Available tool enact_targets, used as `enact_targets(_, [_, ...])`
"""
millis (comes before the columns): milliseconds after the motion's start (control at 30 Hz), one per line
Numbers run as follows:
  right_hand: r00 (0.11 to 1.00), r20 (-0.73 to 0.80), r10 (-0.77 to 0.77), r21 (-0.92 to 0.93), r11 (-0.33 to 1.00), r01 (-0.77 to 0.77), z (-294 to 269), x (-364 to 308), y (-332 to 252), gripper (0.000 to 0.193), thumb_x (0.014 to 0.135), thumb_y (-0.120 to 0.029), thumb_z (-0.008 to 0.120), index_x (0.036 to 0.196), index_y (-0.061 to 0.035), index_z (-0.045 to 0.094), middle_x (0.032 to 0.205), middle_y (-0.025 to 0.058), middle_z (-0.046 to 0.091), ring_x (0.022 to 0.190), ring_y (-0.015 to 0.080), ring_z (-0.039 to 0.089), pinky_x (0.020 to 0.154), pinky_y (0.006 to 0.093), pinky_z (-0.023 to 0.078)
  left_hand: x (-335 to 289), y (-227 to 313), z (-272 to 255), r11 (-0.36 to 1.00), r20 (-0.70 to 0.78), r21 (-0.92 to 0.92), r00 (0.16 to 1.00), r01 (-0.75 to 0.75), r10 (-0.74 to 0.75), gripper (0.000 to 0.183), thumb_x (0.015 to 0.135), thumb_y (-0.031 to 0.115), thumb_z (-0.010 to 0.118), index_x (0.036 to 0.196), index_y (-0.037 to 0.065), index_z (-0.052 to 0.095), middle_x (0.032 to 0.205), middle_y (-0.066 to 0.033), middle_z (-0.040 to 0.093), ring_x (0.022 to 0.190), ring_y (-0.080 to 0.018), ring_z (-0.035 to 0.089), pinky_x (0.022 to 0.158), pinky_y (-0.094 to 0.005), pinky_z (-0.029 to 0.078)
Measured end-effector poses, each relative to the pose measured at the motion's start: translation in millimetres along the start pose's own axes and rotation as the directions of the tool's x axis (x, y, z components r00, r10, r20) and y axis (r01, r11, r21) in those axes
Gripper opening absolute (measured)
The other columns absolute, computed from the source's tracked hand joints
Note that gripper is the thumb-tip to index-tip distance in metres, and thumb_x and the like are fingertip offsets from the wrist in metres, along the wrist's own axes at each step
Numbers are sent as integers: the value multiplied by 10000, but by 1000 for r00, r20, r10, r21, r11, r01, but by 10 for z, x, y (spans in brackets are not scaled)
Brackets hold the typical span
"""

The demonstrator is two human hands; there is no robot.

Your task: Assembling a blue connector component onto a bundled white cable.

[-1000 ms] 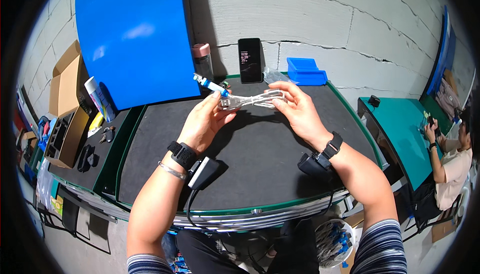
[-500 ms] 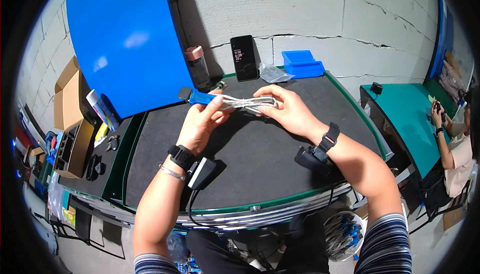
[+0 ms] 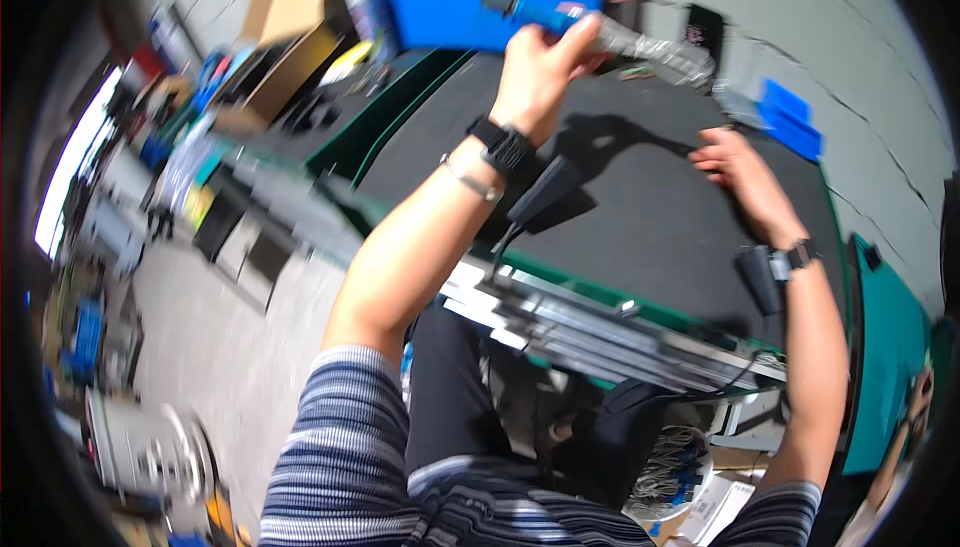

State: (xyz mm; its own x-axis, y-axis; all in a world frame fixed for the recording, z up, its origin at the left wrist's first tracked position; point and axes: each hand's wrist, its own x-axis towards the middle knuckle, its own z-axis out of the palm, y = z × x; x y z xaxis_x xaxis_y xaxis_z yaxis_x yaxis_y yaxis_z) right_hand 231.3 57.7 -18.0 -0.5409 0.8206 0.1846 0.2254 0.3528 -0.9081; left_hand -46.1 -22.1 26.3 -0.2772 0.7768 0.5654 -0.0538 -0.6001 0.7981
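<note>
My left hand (image 3: 545, 62) is closed around a coiled cable (image 3: 665, 55) with clear silvery sheathing, held up above the far part of the table. A blue connector (image 3: 545, 17) with a dark end sticks out of the cable on the left of that hand. My right hand (image 3: 740, 169) is off the cable, held over the right part of the dark tabletop (image 3: 640, 217), its fingers extended and holding nothing. Black straps are on both wrists. Motion blurs the picture, so the connector's details are unclear.
At the back edge stand a dark phone (image 3: 704, 37) and a blue bin (image 3: 788, 112). A cardboard box (image 3: 290, 7) is at the far left. Below the table, a white bucket (image 3: 705, 477) holds several cables. A co-worker's arm (image 3: 893, 447) shows at the lower right.
The view has swung to the left. My right hand has let go of the cable and moved away from it. My left hand still holds the cable.
</note>
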Motion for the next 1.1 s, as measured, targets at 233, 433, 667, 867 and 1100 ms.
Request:
enact_targets(233, [988,152,-25,-244,968,62,79,-72,-74,396,978,-291,568,1287,-49,521,1154,61,598,1168,142,522,1043,275,352,-1466,825,-1528,993,-218,118,976,8,18,372,1012,277,500,1251,-3,556,1108,-96,662,965,-174,650,898,-314,493])
enact_targets(433, [996,68,-57,-533,842,85,132,-96,-81,393,994,-270,535,1336,-78,519,1208,57,595,1209,152,516,1079,296,338,-3459,789,-3270,916,-803,230,596,330,-12,261,949,277,620,1103,70,584,959,-27,661,821,-127,652,779,-273,515])
enact_targets(667, [994,67,-86,-602,791,109,11,-17,58,390,1013,-228,489,1377,-89,496,1294,53,559,1244,148,494,1089,287,331,-6498,-469,-4336,400,-919,-361,-248,842,-307,234,849,250,729,829,72,578,751,-77,629,612,-204,636,505,-306,518])
enact_targets(867, [996,88,-6,-485,873,48,-78,14,95,397,1017,-207,477,1381,-49,477,1320,36,521,1245,110,471,1079,268,334,-7306,-1119,-4145,7,-824,-479,-446,878,-350,354,860,355,708,798,11,652,719,-102,678,585,-206,658,451,-351,472])
enact_targets(1100, [996,87,-5,-522,852,50,-206,81,162,388,1025,-224,467,1367,-42,491,1384,38,480,1267,124,455,1095,279,321,-7044,-1299,-4200,-415,-954,-155,-246,896,-173,631,773,425,745,1193,2,538,1126,-256,643,1084,-400,612,936,-458,490])
